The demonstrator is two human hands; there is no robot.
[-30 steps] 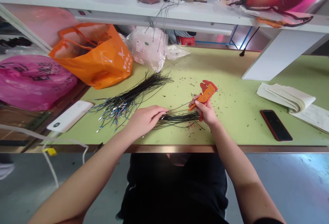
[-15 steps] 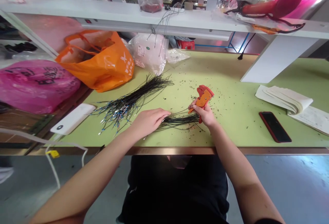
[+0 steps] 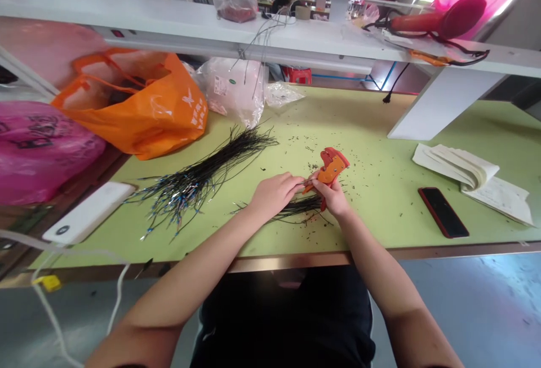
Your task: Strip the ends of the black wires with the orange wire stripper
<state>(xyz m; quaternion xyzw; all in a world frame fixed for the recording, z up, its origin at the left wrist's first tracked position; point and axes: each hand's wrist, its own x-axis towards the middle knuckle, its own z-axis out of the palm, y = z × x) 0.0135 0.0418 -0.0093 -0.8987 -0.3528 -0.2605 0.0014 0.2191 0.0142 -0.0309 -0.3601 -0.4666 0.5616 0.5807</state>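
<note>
Head view: a thin wire [image 3: 307, 181] is pinched in the fingers of the left hand [image 3: 275, 194] beside the orange-red tool [image 3: 332, 167] gripped by the right hand [image 3: 335, 196], near the black bundle [image 3: 302, 206] on the surface [image 3: 380, 179], best kept straight.

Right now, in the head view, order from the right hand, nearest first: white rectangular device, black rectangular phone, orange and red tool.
1. Orange and red tool: in the right hand.
2. Black rectangular phone: to its right.
3. White rectangular device: far left.
</note>
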